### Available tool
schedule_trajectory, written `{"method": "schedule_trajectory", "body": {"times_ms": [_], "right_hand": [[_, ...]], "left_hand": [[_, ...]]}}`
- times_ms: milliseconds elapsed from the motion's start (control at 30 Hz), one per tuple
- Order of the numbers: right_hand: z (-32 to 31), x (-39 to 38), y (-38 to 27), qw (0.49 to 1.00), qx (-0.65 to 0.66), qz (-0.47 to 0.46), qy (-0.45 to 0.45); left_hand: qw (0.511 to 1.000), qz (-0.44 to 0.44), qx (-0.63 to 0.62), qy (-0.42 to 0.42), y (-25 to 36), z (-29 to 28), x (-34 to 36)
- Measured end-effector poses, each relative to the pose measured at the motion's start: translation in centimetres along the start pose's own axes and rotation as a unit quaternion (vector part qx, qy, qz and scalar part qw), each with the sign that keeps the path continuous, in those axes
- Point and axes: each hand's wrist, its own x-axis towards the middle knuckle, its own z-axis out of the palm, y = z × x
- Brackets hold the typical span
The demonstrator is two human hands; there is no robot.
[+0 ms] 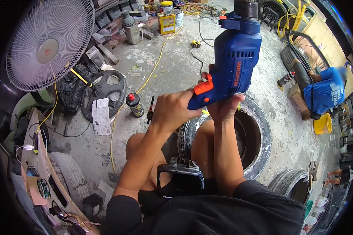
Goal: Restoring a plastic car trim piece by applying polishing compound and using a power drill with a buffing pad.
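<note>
Blue drill (237, 58) is up in both hands, held above the floor (161, 70) in front of the knees, chuck (246, 8) pointing away. Left hand (172, 107) is wrapped round the grip, just below the orange trigger. Right hand (225, 107) props the rear of the body, thumb up against it; its fingers are mostly behind the drill, can't tell how far they close.

Progress: drill in hand, touching no workpiece that I can see. Any drilling looks not yet begun; can't judge how much is left. Black mirror-like shell (190, 180) sits at the lap; tyre (264, 133) just beyond the right knee.

Hard to see: chuck tip cut off at top edge, so bit unknown. Dark cord (202, 31) passes behind the drill; can't tell if it's connected.
</note>
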Motion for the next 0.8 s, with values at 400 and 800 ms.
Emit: {"method": "schedule_trajectory", "body": {"times_ms": [400, 800], "right_hand": [[-2.0, 0.1, 1.3, 0.993, 0.093, 0.011, 0.070], [-1.8, -0.4, 1.2, 0.995, 0.056, 0.014, 0.076]], "left_hand": [[0.977, -0.023, -0.191, 0.092, 0.2, 0.4, 1.0], [0.940, -0.105, -0.312, 0.089, 0.8, -0.4, 1.6]]}}
